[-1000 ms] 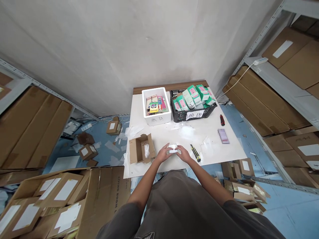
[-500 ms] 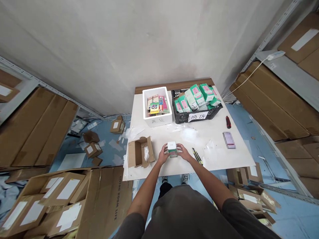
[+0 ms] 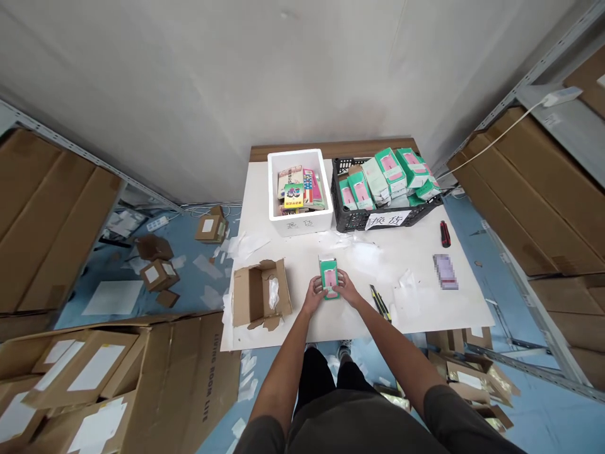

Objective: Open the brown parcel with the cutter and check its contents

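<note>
Head view: both hands meet over the near middle of the white bench (image 3: 425, 302), sharing 1 small green-and-pink box (image 3: 329, 278). The left hand (image 3: 316, 294) has its fingers closed on the box's left edge, the right hand (image 3: 346, 291) on its right edge, so the box stands up off the bench with its printed face toward the camera. Half a second ago only the white end of that box showed between the hands; now it is turned face up, which I read as the hands bringing the front into view. At 9 o'clock from the hands lies an open cardboard carton (image 3: 259, 294); at 3 o'clock, just beside the right wrist, a utility knife (image 3: 380, 302). At 12 o'clock stands a white foam bin (image 3: 299, 221), and at 1 o'clock a black crate (image 3: 363, 218) of matching green boxes.
</note>
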### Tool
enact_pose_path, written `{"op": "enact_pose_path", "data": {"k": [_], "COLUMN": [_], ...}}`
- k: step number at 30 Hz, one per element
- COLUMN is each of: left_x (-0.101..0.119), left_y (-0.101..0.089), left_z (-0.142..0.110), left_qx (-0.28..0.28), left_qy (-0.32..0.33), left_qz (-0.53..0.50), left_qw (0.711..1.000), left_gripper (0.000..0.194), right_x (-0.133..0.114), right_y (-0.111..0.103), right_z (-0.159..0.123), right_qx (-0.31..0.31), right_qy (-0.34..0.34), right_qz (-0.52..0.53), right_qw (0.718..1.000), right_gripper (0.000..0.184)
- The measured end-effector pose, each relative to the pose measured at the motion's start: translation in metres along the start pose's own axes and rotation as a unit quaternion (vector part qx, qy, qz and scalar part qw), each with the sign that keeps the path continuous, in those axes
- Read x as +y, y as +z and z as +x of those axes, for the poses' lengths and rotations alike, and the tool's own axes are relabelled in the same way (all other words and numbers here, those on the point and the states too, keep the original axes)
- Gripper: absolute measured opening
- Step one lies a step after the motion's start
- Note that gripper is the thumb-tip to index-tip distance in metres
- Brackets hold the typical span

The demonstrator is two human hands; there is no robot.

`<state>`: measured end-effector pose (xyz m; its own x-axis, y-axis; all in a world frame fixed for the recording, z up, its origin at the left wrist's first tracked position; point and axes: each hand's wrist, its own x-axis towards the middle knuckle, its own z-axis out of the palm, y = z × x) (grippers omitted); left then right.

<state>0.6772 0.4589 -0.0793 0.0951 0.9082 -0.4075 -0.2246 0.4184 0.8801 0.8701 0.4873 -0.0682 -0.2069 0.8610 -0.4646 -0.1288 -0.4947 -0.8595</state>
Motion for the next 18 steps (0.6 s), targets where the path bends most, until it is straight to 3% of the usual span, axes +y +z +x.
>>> {"op": "enact_pose_path", "data": {"k": [3,5,10,13,15,18], "left_x": [0.028,0.060,0.176,0.240,0.269,0.292], "left_y": [0.008,0.012,0.007,-0.001,-0.005,-0.003], "left_z": [-0.004,-0.007,-0.010,-0.011,-0.011,-0.009], "left_qx": [0.000,-0.001,-0.024,-0.057,-0.078,-0.101], "left_qy": [0.012,0.034,0.137,0.200,0.221,0.221], "left_qz": [0.018,0.029,0.072,0.102,0.107,0.097], "left_qw": [1.000,0.999,0.988,0.973,0.966,0.965], "left_gripper": [0.084,0.084,0.081,0.088,0.094,0.093], "right_x": [-0.029,-0.063,-0.177,-0.232,-0.254,-0.271], "right_y": [0.008,0.016,0.048,0.071,0.082,0.086], "right_z": [-0.001,-0.003,-0.007,-0.011,-0.014,-0.017], "right_qx": [0.012,0.002,-0.013,-0.006,-0.001,0.010], "right_qy": [-0.016,-0.042,-0.163,-0.258,-0.297,-0.302], "right_qz": [-0.039,-0.071,-0.120,-0.134,-0.140,-0.143], "right_qw": [0.999,0.997,0.979,0.957,0.945,0.943], "right_gripper": [0.090,0.090,0.091,0.090,0.089,0.089]}}
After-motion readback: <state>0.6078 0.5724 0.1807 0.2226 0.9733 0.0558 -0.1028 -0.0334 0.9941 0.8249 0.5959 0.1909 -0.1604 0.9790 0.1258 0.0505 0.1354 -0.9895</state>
